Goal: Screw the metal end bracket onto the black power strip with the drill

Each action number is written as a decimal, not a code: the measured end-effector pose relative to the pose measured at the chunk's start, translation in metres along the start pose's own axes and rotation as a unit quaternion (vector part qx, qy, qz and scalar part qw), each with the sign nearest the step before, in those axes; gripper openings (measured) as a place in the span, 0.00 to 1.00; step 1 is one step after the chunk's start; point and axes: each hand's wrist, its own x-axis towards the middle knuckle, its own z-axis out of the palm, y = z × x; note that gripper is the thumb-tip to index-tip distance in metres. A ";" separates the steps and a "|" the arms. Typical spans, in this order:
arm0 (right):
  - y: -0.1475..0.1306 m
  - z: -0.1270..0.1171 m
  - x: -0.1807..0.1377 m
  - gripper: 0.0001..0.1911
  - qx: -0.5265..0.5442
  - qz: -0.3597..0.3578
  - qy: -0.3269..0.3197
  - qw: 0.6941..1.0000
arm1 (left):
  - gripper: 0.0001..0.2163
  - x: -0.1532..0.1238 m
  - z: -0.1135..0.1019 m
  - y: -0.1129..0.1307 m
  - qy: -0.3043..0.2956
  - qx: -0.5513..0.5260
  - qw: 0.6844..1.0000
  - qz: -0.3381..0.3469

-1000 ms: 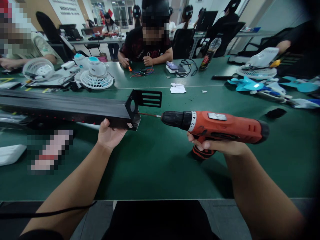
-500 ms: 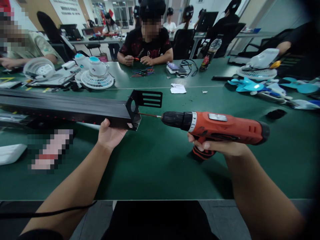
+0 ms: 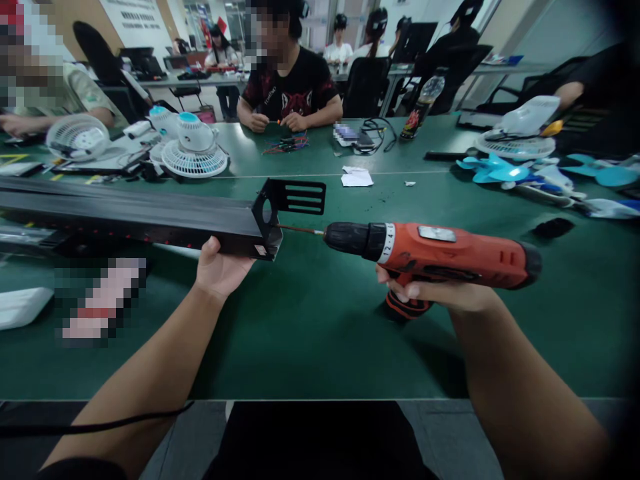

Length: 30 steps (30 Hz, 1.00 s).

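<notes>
My left hand (image 3: 223, 270) grips the lower edge of a long black metal housing (image 3: 150, 213) close to its right end, thumb on the near side. A slotted black bracket (image 3: 300, 197) stands up from that end, with a round hole in its plate. My right hand (image 3: 425, 293) is wrapped round the handle of an orange and black cordless drill (image 3: 450, 253), held level. Its long thin driver bit (image 3: 297, 229) points left and reaches the end of the housing beneath the bracket. Where the tip sits is hidden by the end plate.
White fan parts (image 3: 195, 157) stand at the far left and blue fan blades (image 3: 493, 170) lie at the right. A bottle (image 3: 420, 110), white paper (image 3: 357, 177) and a black piece (image 3: 553, 228) rest on the green table (image 3: 320, 333). Opposite, a person (image 3: 295, 87) handles small wires.
The person opposite has turned their head to the left and sits more upright. My hands, the drill and the housing are almost unmoved.
</notes>
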 end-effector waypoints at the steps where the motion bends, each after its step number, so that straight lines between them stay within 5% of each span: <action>1: 0.000 0.000 0.000 0.16 0.001 -0.001 -0.002 1.000 | 0.37 0.000 0.000 0.000 0.001 0.001 1.000 0.003; 30: 0.001 -0.003 -0.002 0.16 -0.018 0.004 -0.003 1.000 | 0.34 0.001 -0.001 -0.001 0.001 0.012 1.000 0.008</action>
